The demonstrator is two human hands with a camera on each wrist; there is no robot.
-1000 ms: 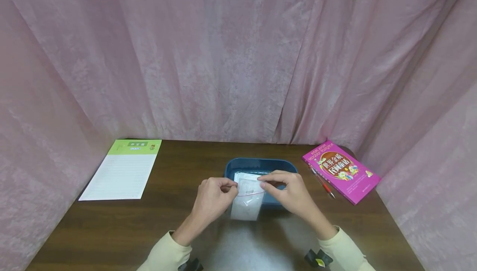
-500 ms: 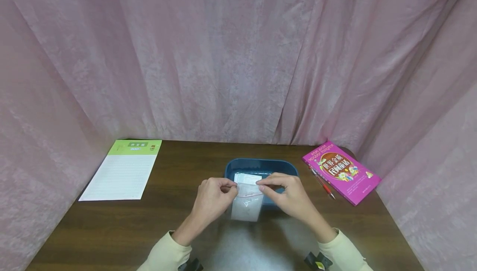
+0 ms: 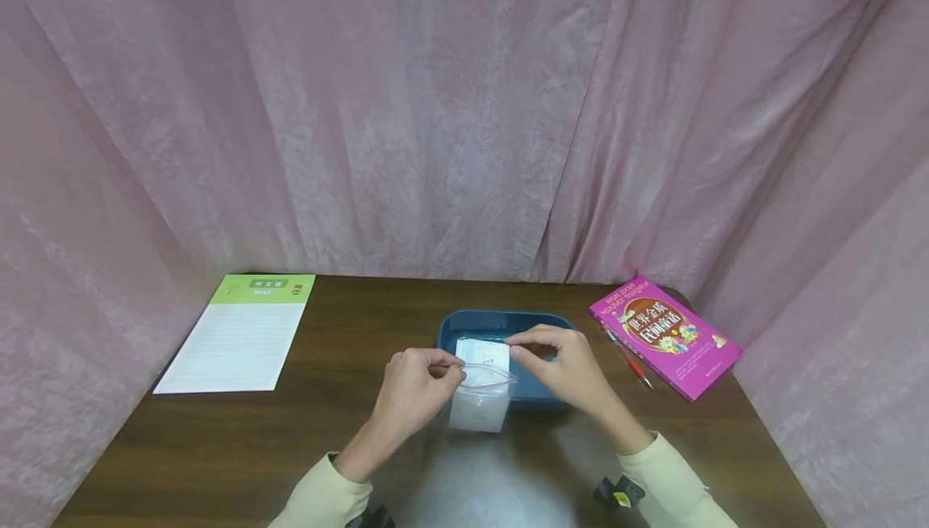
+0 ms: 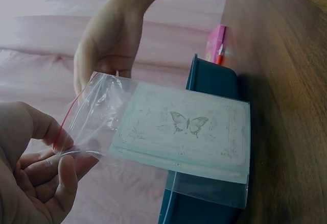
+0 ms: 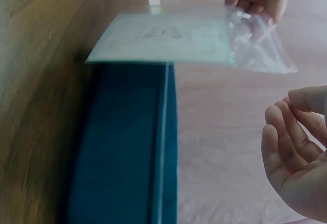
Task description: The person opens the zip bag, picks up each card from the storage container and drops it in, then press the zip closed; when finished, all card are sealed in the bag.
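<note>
A clear zip-lock bag [image 4: 104, 104] with a red line along its mouth holds pale paper with a butterfly print [image 4: 188, 123]. My left hand [image 3: 417, 383] pinches the bag near its mouth, and the bag hangs over the near edge of a blue tray [image 3: 544, 403]. In the head view the bag's mouth looks parted. My right hand [image 5: 296, 157] is apart from the bag, its fingers loosely bent with nothing seen between them. White paper [image 3: 482, 351] shows in the tray beyond the bag, close to the right fingertips.
A green-topped writing pad [image 3: 239, 334] lies at the table's left. To the right lie a magenta book [image 3: 668, 334] and a red pen [image 3: 630, 360] along its edge. A pink curtain [image 3: 435, 109] surrounds the wooden table [image 3: 218, 447] at the back and sides.
My right hand has let go of the bag's mouth and moved slightly up and away. The left hand stays on the bag, whose mouth has parted.
</note>
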